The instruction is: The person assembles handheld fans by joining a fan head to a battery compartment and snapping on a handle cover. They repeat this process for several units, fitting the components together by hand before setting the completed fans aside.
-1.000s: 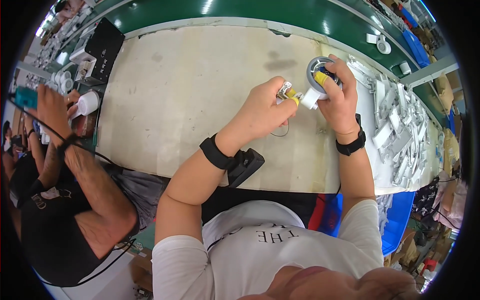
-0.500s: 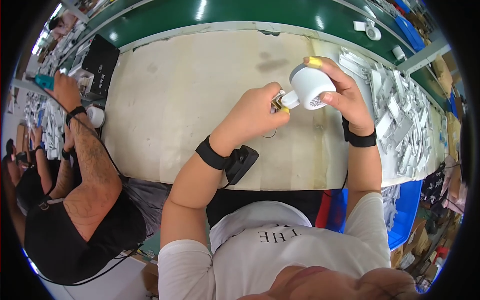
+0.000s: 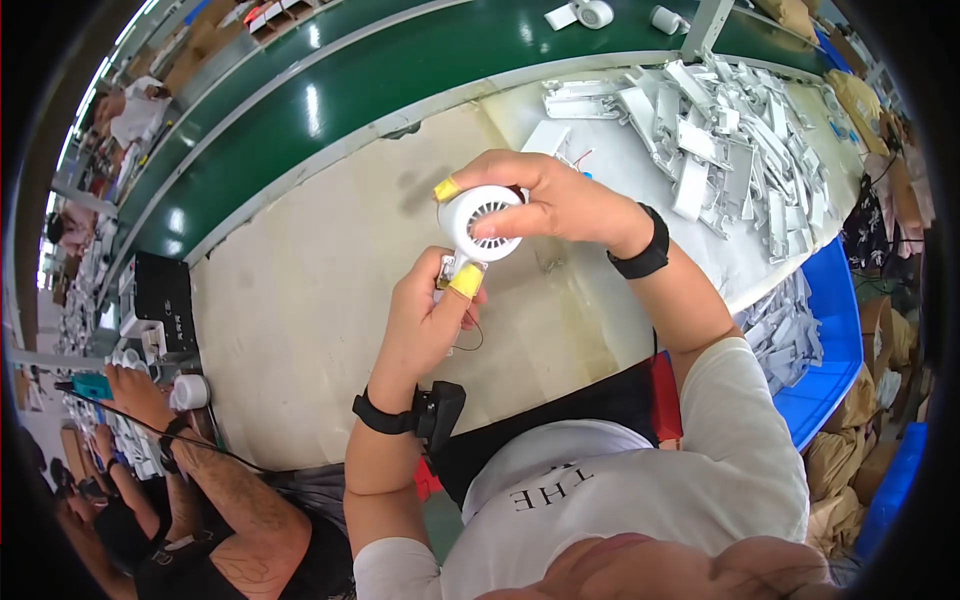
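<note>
Both my hands hold a small white handheld fan [image 3: 459, 222] above the table, its round slotted grille turned up toward me. My left hand [image 3: 420, 315] is closed around the short neck, where some bare metal parts and a thin dark wire show. My right hand [image 3: 565, 200] grips the round head, with the thumb across the grille and the index finger over the far rim. Yellow wraps cover a fingertip on the right hand and the left thumb. What the other left fingers touch is hidden.
A pale worktable [image 3: 300, 330] lies under my hands. White plastic casings [image 3: 690, 140] are heaped at the right, above a blue bin [image 3: 835, 340] of similar parts. Beyond runs a green conveyor [image 3: 350, 90] carrying white fan parts. A co-worker's arm [image 3: 225, 480] and a black box [image 3: 160, 305] are at left.
The view has swung toward the right. The fan has turned so its grille faces up toward me, and my right hand has shifted round to its right side. Both hands keep hold.
</note>
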